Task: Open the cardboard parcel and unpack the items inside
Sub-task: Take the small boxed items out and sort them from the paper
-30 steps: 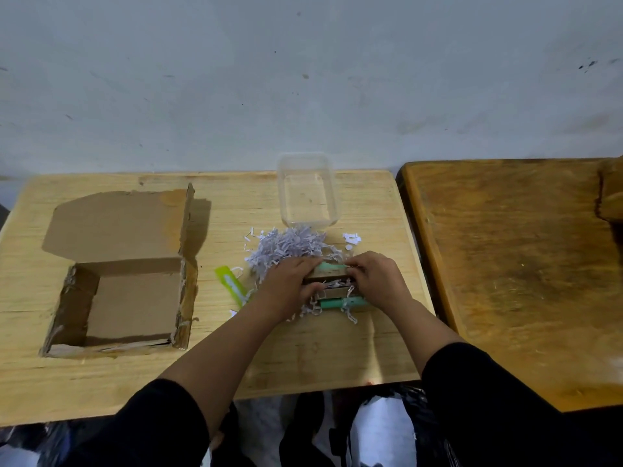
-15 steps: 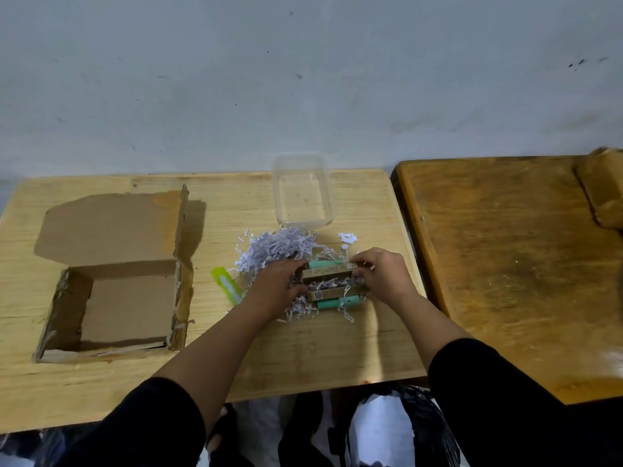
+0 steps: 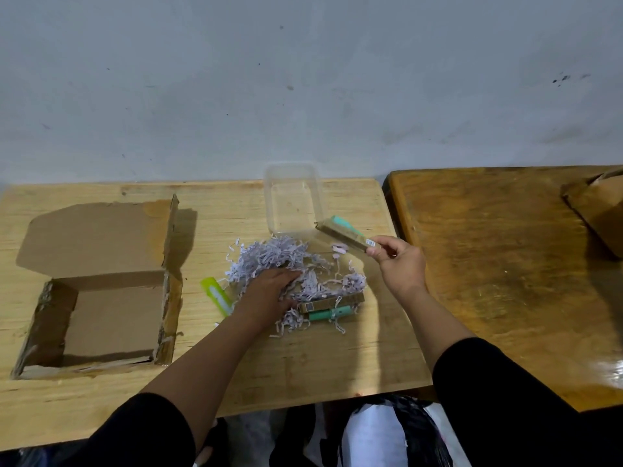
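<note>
1. The cardboard parcel (image 3: pixel 101 288) lies open at 9 o'clock on the light wooden table (image 3: pixel 303 365), lid flap folded back; its cavity shows only bare cardboard. Position unchanged from the earlier frames.
2. A lime-green tube (image 3: pixel 215 294) lies between the parcel and the shredded paper (image 3: pixel 279 261), where it was before.
3. The left hand (image 3: pixel 266 294) rests flat on the near-left part of the shred pile, fingers relaxed and gripping nothing. A second ago it was curled against the stack of items.
4. A brown slim box (image 3: pixel 330 303) and a teal tube (image 3: pixel 328 313) remain on the table at 6 o'clock of the pile, partly draped in shreds.
5. The clear plastic container (image 3: pixel 293 197) stands at 12 o'clock of the pile, unmoved.
6. The right hand (image 3: pixel 399 264) has lifted from the stack and now pinches the end of another brown box (image 3: pixel 344 234), held in the air just beside the container's near-right corner, with a teal item (image 3: pixel 344 222) behind it.
</note>
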### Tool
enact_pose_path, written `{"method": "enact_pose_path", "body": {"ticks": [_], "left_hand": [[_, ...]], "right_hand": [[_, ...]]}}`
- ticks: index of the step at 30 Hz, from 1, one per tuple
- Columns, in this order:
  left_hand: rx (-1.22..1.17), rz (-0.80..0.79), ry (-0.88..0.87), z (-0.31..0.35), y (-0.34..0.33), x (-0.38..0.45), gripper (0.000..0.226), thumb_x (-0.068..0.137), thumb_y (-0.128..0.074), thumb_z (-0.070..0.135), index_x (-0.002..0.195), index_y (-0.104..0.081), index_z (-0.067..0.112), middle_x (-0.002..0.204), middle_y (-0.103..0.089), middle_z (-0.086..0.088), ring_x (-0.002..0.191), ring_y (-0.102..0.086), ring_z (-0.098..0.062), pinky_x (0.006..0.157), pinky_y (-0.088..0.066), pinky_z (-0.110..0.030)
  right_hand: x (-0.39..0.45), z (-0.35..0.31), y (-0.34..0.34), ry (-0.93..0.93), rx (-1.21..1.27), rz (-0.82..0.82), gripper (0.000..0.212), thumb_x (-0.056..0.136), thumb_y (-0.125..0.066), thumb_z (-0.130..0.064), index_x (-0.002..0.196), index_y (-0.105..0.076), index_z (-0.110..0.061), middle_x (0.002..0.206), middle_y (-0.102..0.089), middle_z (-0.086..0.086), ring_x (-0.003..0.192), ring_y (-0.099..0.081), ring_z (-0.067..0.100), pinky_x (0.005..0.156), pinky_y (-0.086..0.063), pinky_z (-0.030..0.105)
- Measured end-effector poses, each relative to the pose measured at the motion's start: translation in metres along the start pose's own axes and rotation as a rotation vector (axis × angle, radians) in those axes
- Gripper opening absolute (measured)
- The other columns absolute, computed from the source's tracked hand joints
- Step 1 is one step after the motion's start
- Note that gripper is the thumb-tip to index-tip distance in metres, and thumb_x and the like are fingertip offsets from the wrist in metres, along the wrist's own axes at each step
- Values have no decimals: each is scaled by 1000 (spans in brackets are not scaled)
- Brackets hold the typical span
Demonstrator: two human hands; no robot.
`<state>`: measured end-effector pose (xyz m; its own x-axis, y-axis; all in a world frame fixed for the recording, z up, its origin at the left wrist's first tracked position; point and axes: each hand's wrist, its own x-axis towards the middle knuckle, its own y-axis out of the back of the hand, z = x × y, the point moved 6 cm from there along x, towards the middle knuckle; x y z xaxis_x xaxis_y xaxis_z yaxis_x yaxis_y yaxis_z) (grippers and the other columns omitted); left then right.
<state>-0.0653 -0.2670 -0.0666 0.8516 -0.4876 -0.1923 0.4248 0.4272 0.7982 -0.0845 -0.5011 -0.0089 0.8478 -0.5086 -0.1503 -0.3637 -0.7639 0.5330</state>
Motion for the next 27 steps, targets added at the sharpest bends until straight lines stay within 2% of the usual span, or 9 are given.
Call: {"method": "enact_pose_path", "body": {"ticks": [5,9,13,15,18,20,22,25,27], "left_hand": [[-17,25,-20,-3,-1,2,63,77,-73,18,134,-47,19,135,-53,-8,125,-45,-25,104,-34,-30],[-38,47,-34,-7,-4,3,64,73,-76,16,131,-51,17,130,-57,-10,121,-50,-27,101,-38,-32],[-53,64,-55,-10,-7,3,64,70,-79,19,128,-54,15,124,-61,-12,116,-54,-29,98,-41,-33],[-49,66,-48,-10,-6,3,64,71,-78,20,129,-53,15,126,-59,-12,118,-52,-28,99,-40,-33],[-39,57,-61,-9,-6,3,62,72,-77,18,130,-52,14,126,-59,-13,118,-52,-30,99,-41,-37],[-44,48,-60,-8,-6,2,59,76,-73,16,131,-52,14,128,-58,-14,120,-50,-30,101,-40,-38],[-38,55,-72,-7,-6,1,51,82,-65,14,131,-51,14,129,-57,-13,121,-49,-29,102,-39,-38],[-60,71,-95,-2,-1,-2,44,87,-43,20,130,-51,17,127,-59,-12,117,-52,-29,97,-42,-37],[-116,77,-112,3,2,-4,46,88,-36,28,130,-52,20,124,-59,-10,113,-52,-26,93,-44,-37]], "right_hand": [[29,5,-13,-143,6,140,19,83,-66,-11,102,-70,-12,99,-69,10,82,-56,16,73,-44,22],[45,8,-24,-213,23,205,22,85,-63,-11,106,-68,-8,92,-65,7,79,-51,15,60,-33,9],[52,12,-33,-241,-5,207,21,84,-64,-16,104,-70,-13,98,-68,9,81,-50,12,75,-42,23],[53,10,-35,-224,-50,177,23,84,-64,-18,107,-69,-15,104,-68,9,85,-51,13,77,-42,25],[47,2,-31,-131,-121,132,36,86,-62,-18,121,-59,-14,123,-58,9,108,-54,20,88,-42,26],[35,-4,-25,-37,-136,120,39,86,-62,-18,124,-55,-14,125,-52,8,105,-52,18,86,-40,23],[21,-3,-21,10,-134,67,30,85,-63,-18,114,-62,-15,117,-58,6,94,-52,13,80,-42,22],[0,11,-21,-21,-138,-169,15,81,-69,-21,95,-70,-19,99,-69,4,89,-61,14,74,-49,22],[-16,19,-21,-55,-101,-307,9,77,-73,-20,84,-71,-26,94,-69,3,87,-65,18,71,-51,23]]}}
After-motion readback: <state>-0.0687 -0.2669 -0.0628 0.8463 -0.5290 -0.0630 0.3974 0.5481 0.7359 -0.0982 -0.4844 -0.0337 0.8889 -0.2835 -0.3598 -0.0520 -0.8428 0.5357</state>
